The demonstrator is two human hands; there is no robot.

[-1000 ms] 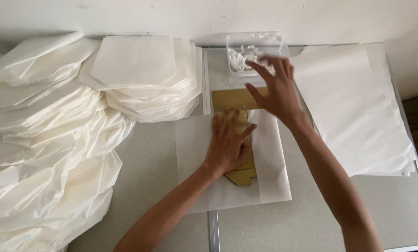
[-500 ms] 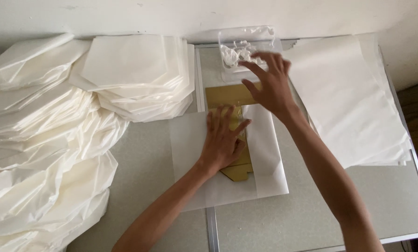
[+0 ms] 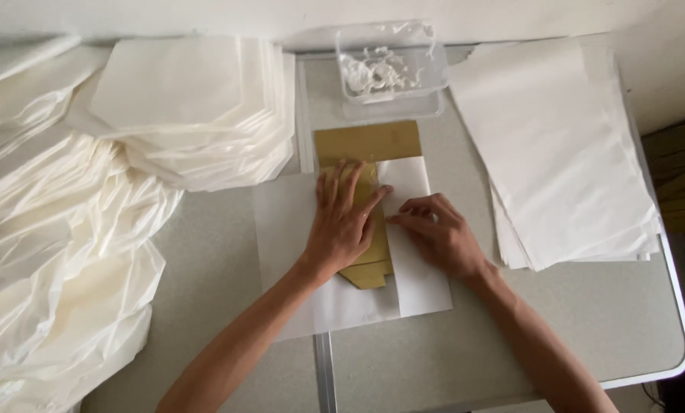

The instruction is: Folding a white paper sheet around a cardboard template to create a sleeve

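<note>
Grey folding surface [image 3: 572,336], seen from above. At centre: one white translucent sheet [image 3: 297,229] laid flat, over a gold-coloured folded paper piece [image 3: 367,142] whose upper part shows bare above the sheet and whose lower tip shows near the wrists. Left hand [image 3: 346,222]: palm down, fingers spread flat, pressing on the gold piece and sheet, grasping nothing. Right hand [image 3: 438,233]: just beside the left, fingers bent, tips on the edge of a folded white flap [image 3: 415,283]; whether they pinch that edge or only press it cannot be told from this angle. Behind the gold piece, touching or nearly so: clear plastic tub [image 3: 392,65] holding white curled bits. Right: stack of plain white sheets [image 3: 564,145], fanned. Left and rear: pile of folded white paper packets [image 3: 182,99], and beside it a larger heap of crumpled white tissue [image 3: 60,260].
</note>
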